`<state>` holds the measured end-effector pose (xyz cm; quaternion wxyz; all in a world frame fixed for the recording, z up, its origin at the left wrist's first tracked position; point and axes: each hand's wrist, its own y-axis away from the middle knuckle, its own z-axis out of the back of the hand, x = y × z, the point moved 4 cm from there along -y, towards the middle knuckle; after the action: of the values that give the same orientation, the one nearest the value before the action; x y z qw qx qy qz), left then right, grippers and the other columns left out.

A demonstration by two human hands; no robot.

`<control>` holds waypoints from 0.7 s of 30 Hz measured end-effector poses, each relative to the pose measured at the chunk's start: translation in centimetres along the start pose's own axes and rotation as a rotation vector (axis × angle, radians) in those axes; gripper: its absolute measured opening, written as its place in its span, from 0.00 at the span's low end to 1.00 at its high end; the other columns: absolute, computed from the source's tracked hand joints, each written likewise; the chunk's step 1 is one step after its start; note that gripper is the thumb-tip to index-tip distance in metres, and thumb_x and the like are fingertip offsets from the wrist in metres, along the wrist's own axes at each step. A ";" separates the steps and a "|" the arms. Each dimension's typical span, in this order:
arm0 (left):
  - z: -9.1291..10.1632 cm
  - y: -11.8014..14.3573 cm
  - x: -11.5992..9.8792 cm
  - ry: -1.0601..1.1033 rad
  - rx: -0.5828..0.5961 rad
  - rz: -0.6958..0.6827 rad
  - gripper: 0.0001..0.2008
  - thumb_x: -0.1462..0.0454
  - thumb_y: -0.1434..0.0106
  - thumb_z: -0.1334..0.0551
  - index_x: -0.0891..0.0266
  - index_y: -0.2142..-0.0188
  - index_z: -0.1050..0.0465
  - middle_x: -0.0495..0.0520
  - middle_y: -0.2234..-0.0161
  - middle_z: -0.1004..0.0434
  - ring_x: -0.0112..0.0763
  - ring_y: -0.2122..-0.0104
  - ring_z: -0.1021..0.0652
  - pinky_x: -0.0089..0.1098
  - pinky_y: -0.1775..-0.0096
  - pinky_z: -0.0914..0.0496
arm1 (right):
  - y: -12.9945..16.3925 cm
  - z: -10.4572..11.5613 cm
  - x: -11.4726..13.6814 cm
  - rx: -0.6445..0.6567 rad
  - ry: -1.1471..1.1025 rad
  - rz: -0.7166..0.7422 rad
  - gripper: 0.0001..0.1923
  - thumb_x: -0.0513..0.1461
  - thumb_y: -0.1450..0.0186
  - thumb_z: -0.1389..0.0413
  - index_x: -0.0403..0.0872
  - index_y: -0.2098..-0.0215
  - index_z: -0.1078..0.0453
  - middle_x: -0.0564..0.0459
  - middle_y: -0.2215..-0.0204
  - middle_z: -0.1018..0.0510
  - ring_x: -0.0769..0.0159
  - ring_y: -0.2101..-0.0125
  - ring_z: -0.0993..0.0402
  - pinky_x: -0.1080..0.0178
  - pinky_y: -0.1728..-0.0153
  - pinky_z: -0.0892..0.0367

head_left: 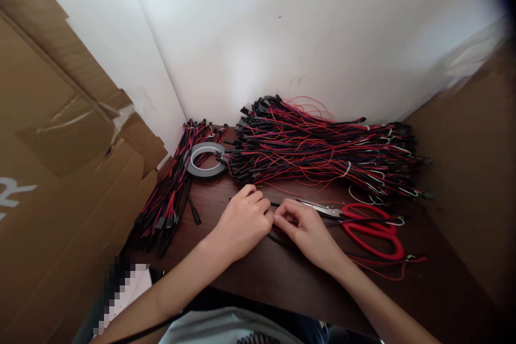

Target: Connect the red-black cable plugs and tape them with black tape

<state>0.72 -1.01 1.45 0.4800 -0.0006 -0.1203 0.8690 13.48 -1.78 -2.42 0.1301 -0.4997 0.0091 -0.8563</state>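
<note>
My left hand [244,220] and my right hand [304,231] meet at the middle of a dark brown table [258,274]. Both pinch a thin black and red wire [363,260] that lies across the table and trails off to the right. Red-handled scissors [368,226] lie just right of my right hand, blades pointing left. A large pile of red and black wires with black connectors [322,148] lies behind the hands against the wall.
A roll of black tape [206,160] lies at the back left. A second wire bundle [169,199] runs along the table's left edge. Brown cardboard [60,145] leans on the left, and a brown panel [471,172] stands on the right. White walls form the corner behind.
</note>
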 end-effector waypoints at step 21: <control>-0.8 1.2 1.4 0.462 -0.367 0.087 0.09 0.69 0.31 0.45 0.68 0.62 0.26 0.56 0.68 0.24 0.31 0.67 0.28 0.30 0.63 0.30 | -0.3 0.0 -0.8 -0.047 -0.384 -0.113 0.14 0.48 0.39 0.42 0.46 0.73 0.29 0.53 0.74 0.30 0.66 0.74 0.34 0.64 0.72 0.39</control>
<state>-0.95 -0.27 0.62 0.4488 -0.2903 -0.1628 0.8293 13.76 -1.35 -3.06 0.0697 -0.6563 -0.0239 -0.7509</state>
